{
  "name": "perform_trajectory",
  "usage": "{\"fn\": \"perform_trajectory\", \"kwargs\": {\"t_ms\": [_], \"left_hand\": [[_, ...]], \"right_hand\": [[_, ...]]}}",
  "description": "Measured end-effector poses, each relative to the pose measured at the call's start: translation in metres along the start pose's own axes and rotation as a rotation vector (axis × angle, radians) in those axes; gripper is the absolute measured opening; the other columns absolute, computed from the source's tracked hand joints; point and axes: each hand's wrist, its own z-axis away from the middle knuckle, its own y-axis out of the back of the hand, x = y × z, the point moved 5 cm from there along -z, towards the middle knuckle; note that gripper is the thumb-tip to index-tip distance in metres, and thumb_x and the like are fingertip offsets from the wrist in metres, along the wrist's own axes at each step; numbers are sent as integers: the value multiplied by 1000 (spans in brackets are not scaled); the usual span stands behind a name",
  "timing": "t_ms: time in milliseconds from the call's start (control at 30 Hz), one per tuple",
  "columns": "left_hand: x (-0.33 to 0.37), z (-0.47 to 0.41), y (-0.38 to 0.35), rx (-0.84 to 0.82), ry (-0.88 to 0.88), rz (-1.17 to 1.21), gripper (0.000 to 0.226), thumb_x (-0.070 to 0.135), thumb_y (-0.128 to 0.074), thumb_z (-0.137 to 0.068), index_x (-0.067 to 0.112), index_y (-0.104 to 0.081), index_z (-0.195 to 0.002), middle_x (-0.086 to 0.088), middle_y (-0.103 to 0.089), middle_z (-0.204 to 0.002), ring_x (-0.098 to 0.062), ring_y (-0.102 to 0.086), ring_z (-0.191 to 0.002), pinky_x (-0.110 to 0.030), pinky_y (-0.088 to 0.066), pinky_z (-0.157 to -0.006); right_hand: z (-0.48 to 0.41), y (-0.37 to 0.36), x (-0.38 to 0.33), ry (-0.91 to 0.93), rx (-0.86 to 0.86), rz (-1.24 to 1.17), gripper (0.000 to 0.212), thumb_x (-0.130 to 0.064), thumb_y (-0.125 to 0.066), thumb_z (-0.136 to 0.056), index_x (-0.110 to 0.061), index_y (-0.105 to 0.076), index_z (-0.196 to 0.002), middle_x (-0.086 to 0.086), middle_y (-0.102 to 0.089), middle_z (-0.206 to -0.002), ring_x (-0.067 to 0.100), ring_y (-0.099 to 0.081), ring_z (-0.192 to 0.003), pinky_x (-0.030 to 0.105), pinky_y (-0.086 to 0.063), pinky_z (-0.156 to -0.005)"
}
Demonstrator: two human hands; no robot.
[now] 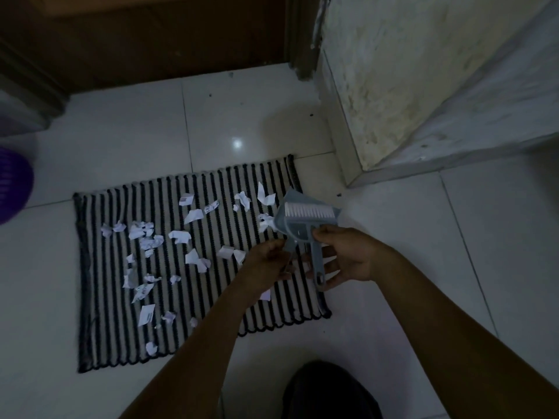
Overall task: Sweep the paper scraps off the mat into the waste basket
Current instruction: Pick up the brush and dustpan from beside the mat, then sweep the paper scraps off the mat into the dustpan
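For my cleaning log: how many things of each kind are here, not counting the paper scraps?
Striped mat: 1
Purple waste basket: 1
Brush-and-dustpan set: 1
Hands: 2 (left hand, right hand)
Total: 5

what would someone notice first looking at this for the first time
White paper scraps lie scattered across the black-and-white striped mat on the pale tiled floor, mostly on its left and middle. Over the mat's right side, the left hand and right hand together hold a grey-blue brush and dustpan set, white bristles at its far end. A purple basket shows at the far left edge.
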Motion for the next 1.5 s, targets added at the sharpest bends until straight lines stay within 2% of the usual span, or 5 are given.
{"fn": "perform_trajectory", "kwargs": {"t_ms": [200,467,767,1000,1500], "left_hand": [[18,10,46,274,-162,-274,24,19,-53,-103,16,-68,-122,-9,-75,-93,-13,-64,-69,-26,-54,-60],[22,41,102,326,-245,-61,24,20,-69,-94,17,-75,-117,-4,-75,-81,-14,-56,-58,-24,-48,-54],[0,56,127,399,-157,132,18,24,-72,-91,12,-79,-104,-2,-51,-58,-16,-45,-56,-27,-40,-53],[-1,61,132,366,-158,248,22,21,-69,-94,8,-76,-111,-6,-59,-69,-16,-55,-65,-28,-48,-61],[3,75,166,478,-246,313,10,5,-69,-91,9,-60,-92,-14,-72,-108,-25,-71,-105,-44,-57,-92]], "right_hand": [[17,7,-19,236,135,-44,26,-38,-59,-93,-15,-57,-105,9,-66,-74,21,-60,-60,40,-57,-64],[41,-10,-49,576,258,1030,43,-20,-53,-98,-35,-41,-136,-3,-57,-110,7,-54,-80,5,-41,-58],[24,-53,-39,617,276,1410,22,-21,-36,-103,-16,-53,-117,0,-47,-89,20,-51,-84,32,-43,-71],[18,-58,-46,774,372,949,24,-21,-66,-88,-16,-46,-99,2,-62,-81,14,-58,-65,25,-45,-55],[19,-24,-23,729,327,-324,35,10,-69,-79,-14,-55,-100,16,-66,-94,18,-66,-84,38,-58,-83]]}}
